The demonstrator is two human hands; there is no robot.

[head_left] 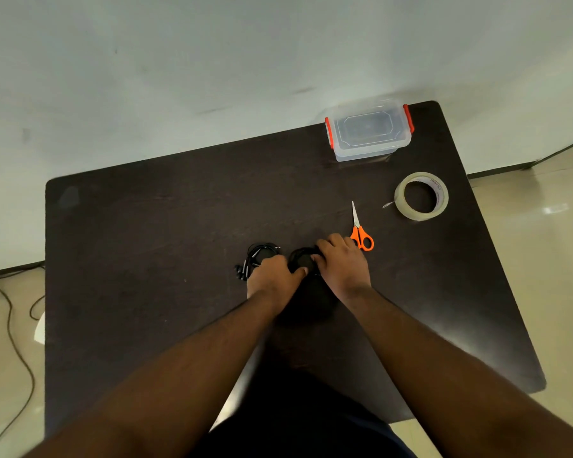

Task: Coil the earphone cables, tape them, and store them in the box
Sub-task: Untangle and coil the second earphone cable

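Both hands work a coiled black earphone cable (302, 259) at the middle of the dark table (146, 226). Left hand (273, 279) holds the coil's near-left side, thumb on it; right hand (339, 262) curls its fingers round the right side. A second black earphone bundle (255, 259) lies just left of the left hand. Orange-handled scissors (360, 231) lie just beside the right hand. Clear tape roll (421, 196) sits farther right. Lidded clear box (368, 129), orange latches, stands at the far edge.
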